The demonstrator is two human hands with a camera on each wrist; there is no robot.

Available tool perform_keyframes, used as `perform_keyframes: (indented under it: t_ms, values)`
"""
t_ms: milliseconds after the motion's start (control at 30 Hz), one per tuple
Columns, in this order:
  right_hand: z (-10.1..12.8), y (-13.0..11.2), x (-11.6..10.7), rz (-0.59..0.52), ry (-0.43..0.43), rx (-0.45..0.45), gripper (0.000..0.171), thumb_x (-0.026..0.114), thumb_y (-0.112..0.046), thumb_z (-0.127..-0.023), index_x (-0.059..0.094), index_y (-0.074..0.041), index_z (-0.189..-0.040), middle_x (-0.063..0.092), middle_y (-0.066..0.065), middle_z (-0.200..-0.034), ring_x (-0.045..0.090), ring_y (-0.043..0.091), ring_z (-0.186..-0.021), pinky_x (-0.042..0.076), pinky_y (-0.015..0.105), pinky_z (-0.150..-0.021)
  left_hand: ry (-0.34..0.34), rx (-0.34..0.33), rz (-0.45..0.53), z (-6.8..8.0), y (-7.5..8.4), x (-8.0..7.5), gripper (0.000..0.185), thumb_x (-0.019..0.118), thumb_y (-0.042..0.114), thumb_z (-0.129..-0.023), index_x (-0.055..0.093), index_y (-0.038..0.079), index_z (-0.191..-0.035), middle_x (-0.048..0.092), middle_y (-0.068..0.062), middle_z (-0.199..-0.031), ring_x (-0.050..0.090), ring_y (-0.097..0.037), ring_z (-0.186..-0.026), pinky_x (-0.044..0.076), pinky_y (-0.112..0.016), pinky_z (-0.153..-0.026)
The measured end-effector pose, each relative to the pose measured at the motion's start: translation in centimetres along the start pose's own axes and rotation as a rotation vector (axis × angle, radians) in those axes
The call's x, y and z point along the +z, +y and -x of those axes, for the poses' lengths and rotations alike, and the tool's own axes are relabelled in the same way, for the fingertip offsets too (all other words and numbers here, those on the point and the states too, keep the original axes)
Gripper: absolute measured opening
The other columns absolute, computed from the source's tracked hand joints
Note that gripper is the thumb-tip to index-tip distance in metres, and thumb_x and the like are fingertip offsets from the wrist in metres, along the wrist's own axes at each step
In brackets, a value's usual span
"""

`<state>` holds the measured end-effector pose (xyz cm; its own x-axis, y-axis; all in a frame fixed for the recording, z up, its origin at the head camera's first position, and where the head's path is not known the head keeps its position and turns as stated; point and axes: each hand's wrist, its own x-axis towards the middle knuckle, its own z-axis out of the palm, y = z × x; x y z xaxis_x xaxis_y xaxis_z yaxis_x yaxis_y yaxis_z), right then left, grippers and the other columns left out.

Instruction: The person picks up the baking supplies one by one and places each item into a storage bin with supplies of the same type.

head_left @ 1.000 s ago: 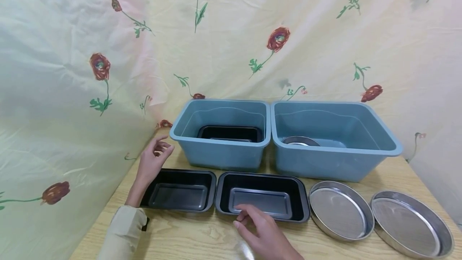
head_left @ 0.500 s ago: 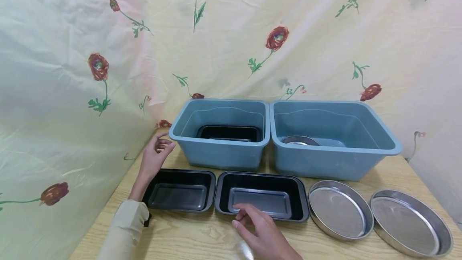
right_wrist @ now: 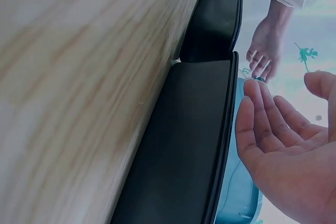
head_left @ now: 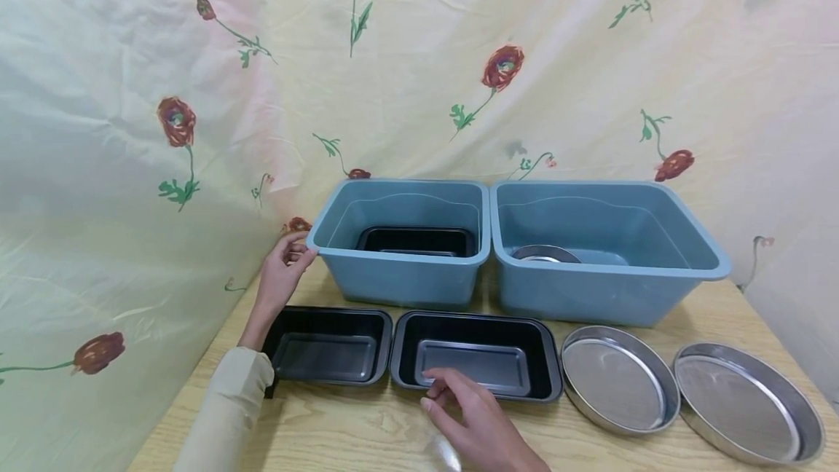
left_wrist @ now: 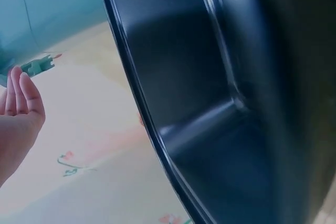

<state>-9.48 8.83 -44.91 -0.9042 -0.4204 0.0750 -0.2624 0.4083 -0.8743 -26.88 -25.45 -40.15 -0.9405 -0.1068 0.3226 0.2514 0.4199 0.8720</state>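
My left hand (head_left: 280, 274) is at the left front corner of the left blue tub (head_left: 400, 282), its fingertips at or very near the rim. Its fingers are loosely bent, and nothing shows in its grasp. Below that wrist lies a black loaf pan (head_left: 324, 357), its left end hidden by the arm. A second black loaf pan (head_left: 472, 366) stands beside it. Over the near edge of this pan hovers my right hand (head_left: 475, 421), fingers relaxed and holding nothing. In the right wrist view, the right hand (right_wrist: 283, 145) shows a bare palm and loosely bent fingers.
Another black loaf pan (head_left: 419, 240) sits inside the left tub. The right blue tub (head_left: 590, 297) holds a round metal pan (head_left: 545, 253). Two round metal pans (head_left: 619, 381) stand at the right of the wooden table (head_left: 354, 428). A flowered cloth (head_left: 406, 71) hangs behind.
My left hand has moved slightly up and right, closing the small gap to the left tub's corner. The right hand has stayed nearly still; pans and tubs have not moved.
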Motion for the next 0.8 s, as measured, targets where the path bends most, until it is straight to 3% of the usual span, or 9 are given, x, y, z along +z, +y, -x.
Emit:
perform_keyframes:
  t_ms: [200, 333, 500, 800]
  values:
    - [-0.2, -0.2, 0.2, -0.030, -0.016, 0.024, 0.039, 0.062, -0.035, -0.106, 0.062, -0.008, -0.134, 0.065, -0.011, -0.104, 0.062, 0.007, -0.091, 0.055, 0.027, -0.081, 0.010, -0.042, 0.039, -0.2, 0.2, 0.0, 0.048, 0.068, 0.023, -0.103, 0.056, -0.001, -0.143, 0.061, -0.018, -0.110, 0.059, -0.016, -0.093, 0.051, -0.018, -0.075]
    - [-0.5, -0.2, 0.6, -0.057, 0.046, 0.002, 0.031, 0.062, -0.028, -0.106, 0.063, -0.008, -0.129, 0.065, -0.008, -0.101, 0.063, 0.007, -0.090, 0.056, 0.028, -0.080, -0.002, -0.052, 0.060, -0.3, 0.3, 0.1, 0.049, 0.068, 0.023, -0.103, 0.056, -0.002, -0.144, 0.061, -0.017, -0.109, 0.059, -0.013, -0.091, 0.052, -0.019, -0.076]
    - [-0.8, -0.2, 1.0, -0.099, 0.135, -0.012, 0.024, 0.063, -0.021, -0.106, 0.064, -0.006, -0.124, 0.065, -0.004, -0.098, 0.063, 0.009, -0.089, 0.056, 0.028, -0.078, -0.022, -0.061, 0.047, -0.5, 0.4, 0.2, 0.050, 0.068, 0.025, -0.103, 0.057, 0.000, -0.144, 0.061, -0.018, -0.111, 0.058, -0.018, -0.095, 0.052, -0.020, -0.077]
    - [-1.5, -0.7, 2.1, -0.128, 0.167, -0.013, 0.022, 0.065, -0.020, -0.104, 0.065, -0.006, -0.122, 0.064, -0.003, -0.092, 0.062, 0.008, -0.081, 0.055, 0.025, -0.069, -0.031, -0.081, 0.023, -0.7, 0.4, 0.0, 0.052, 0.069, 0.028, -0.103, 0.056, 0.002, -0.146, 0.060, -0.020, -0.116, 0.057, -0.022, -0.100, 0.051, -0.020, -0.078]
